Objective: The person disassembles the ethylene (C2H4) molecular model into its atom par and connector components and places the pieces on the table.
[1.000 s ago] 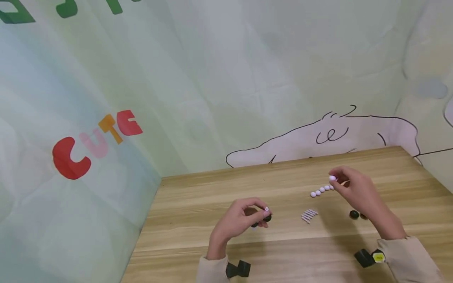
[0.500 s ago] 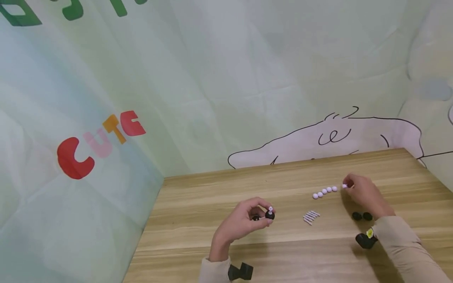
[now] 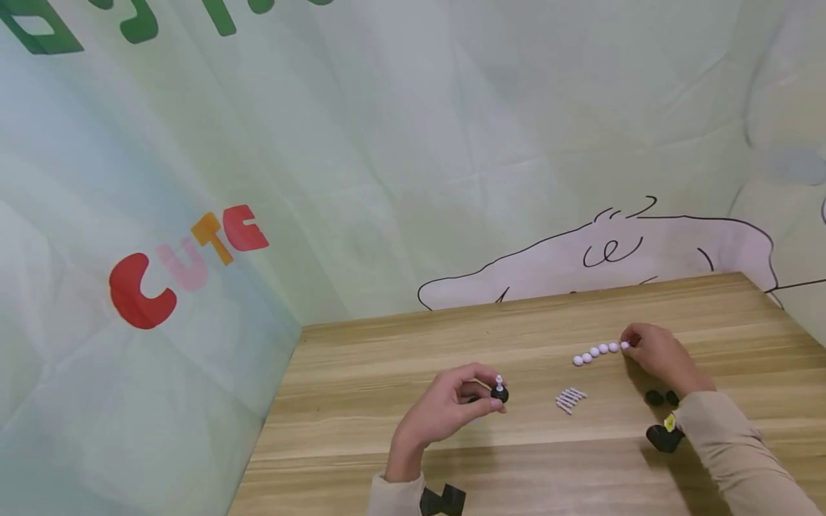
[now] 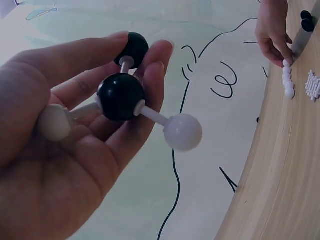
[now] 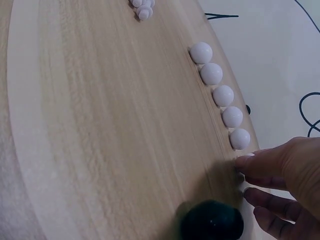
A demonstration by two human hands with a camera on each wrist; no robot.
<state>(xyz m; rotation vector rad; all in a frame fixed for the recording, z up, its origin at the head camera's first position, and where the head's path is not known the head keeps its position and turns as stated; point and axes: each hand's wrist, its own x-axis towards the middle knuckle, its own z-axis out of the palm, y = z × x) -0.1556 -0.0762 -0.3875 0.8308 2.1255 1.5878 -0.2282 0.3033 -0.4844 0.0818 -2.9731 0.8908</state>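
My left hand [image 3: 442, 408] holds a ball-and-stick molecular model [image 4: 121, 97] above the table, gripping it between thumb and fingertips. Two black balls show in it, joined by a white stick. White sticks also link the nearer black ball to two white balls, one of them [image 4: 183, 132] out past the fingers and the other close to the palm. Farther right, my right hand [image 3: 661, 358] pinches a small white ball [image 3: 624, 345] at the right end of a row of white balls [image 5: 223, 95]. In the right wrist view the fingers mostly hide that ball.
Several short white connector sticks [image 3: 571, 399] lie grouped on the wooden table [image 3: 361, 416] between the hands. Two black balls [image 3: 654, 398] sit near the right wrist. A printed cloth backdrop [image 3: 387, 179] rises behind the table's far edge.
My right hand has lowered the white ball from above the table to the row's right end. The left hand keeps its hold, with the model turned slightly.
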